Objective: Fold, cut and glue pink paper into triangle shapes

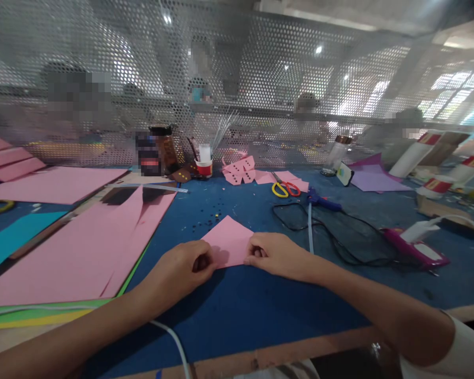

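Observation:
A small pink sheet of paper (229, 241) lies on the blue tabletop between my hands, one corner pointing away from me. My left hand (187, 265) pinches its left edge with curled fingers. At the right edge, my right hand (274, 253) grips the same sheet between thumb and bent fingers. Small black bits (212, 214) are scattered just beyond the sheet. Farther back stand pink cut-out shapes with dark dots (240, 170), and scissors (285, 188) with yellow and red handles rest near pink scraps.
Large pink sheets (82, 247) cover the left side. To the right are a blue glue gun (324, 202), its black cord, and a magenta power strip (416, 248). A red-and-white cup (204, 168) and a dark jar (165, 150) stand before the perforated metal screen (253, 79).

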Available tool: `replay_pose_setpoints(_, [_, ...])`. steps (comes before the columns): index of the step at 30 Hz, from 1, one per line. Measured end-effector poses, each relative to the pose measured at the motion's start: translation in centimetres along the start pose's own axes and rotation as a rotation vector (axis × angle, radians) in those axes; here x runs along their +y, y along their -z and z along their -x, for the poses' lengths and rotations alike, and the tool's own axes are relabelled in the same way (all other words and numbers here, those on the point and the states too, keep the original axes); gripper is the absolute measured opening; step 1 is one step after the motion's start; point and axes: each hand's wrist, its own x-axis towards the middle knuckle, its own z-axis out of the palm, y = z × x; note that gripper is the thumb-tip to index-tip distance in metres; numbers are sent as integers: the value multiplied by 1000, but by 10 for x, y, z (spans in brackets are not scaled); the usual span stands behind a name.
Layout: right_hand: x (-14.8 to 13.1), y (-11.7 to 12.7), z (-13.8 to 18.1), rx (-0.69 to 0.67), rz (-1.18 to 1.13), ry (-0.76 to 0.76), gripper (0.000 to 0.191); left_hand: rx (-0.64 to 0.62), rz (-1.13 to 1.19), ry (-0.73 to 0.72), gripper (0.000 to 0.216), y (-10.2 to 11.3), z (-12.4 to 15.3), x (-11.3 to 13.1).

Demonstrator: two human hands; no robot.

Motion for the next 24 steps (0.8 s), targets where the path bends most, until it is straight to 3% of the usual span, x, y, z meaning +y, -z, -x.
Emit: replay_pose_setpoints(24, [-3, 27, 6, -108, 39, -100, 12, -5, -65, -83, 14, -1, 1, -5])
